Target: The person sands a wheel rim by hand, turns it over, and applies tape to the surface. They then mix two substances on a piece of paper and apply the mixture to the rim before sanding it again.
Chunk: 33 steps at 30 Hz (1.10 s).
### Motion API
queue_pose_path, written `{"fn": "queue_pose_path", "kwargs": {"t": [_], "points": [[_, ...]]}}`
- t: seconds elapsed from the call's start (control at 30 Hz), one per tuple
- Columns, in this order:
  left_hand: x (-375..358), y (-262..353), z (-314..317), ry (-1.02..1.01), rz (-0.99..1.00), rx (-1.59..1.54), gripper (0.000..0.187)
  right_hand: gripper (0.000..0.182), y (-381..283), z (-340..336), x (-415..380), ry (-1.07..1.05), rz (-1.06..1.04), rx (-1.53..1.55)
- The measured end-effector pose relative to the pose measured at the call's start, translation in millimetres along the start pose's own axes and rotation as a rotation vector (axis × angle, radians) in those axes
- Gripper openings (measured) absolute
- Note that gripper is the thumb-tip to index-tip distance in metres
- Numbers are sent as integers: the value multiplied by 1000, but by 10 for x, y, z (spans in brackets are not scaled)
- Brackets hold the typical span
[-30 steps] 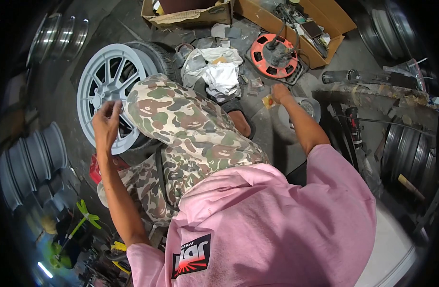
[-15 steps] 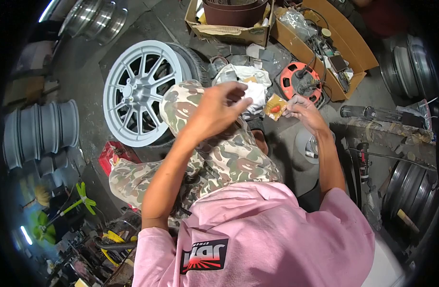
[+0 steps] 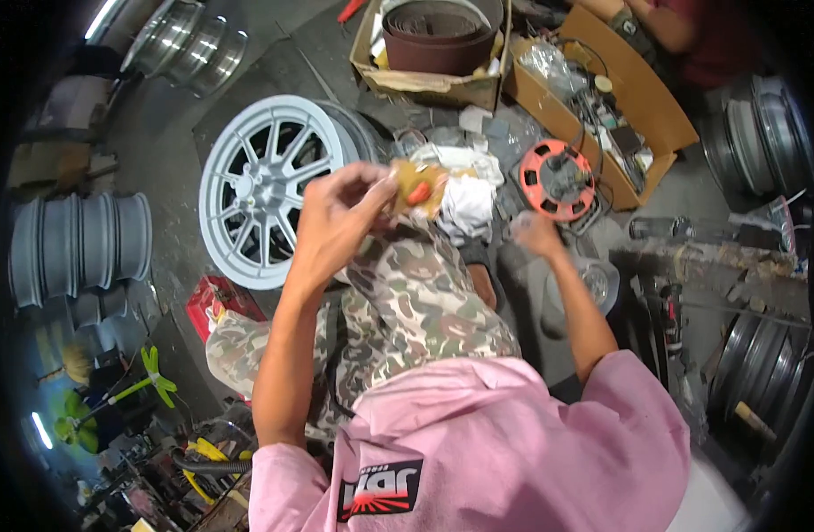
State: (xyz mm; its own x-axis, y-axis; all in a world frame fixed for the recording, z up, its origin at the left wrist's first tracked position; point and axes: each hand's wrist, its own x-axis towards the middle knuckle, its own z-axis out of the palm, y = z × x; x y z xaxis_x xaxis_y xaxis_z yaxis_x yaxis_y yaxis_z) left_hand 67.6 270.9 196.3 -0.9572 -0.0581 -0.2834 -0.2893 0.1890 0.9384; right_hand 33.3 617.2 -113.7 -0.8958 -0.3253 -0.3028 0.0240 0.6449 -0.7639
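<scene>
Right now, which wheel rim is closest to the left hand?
The light grey multi-spoke rim, face toward the camera, just beside the left hand. The other rims are stacked farther off at the scene's edges.

One head-worn view looks steeply down, close over the knees, floor beyond

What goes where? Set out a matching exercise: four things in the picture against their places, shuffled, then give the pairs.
1. small packet
2. grey wheel rim
3. orange cable reel
4. roll of brown abrasive belt

A. on the floor, just left of the long box
B. in the left hand
C. in the top cardboard box
D. upright beside the camouflage knee

Pairs: 1-B, 2-D, 3-A, 4-C
</scene>
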Motion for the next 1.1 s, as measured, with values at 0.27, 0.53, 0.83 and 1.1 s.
{"fn": "queue_pose_path", "kwargs": {"t": [0.27, 0.53, 0.83, 1.1], "points": [[-448, 10, -792, 281, 99, -75, 17, 45, 374, 870, 571, 187, 214, -609], [-457, -161, -1223, 338, 170, -150, 17, 38, 66, 680, 727, 82, 466, -483], [-317, -636, -1160, 364, 259, -66, 19, 41, 88, -274, -228, -46, 191, -628], [-378, -453, -1012, 420, 365, -111, 25, 17, -3150, -1115, -78, 337, -356, 130]]}}
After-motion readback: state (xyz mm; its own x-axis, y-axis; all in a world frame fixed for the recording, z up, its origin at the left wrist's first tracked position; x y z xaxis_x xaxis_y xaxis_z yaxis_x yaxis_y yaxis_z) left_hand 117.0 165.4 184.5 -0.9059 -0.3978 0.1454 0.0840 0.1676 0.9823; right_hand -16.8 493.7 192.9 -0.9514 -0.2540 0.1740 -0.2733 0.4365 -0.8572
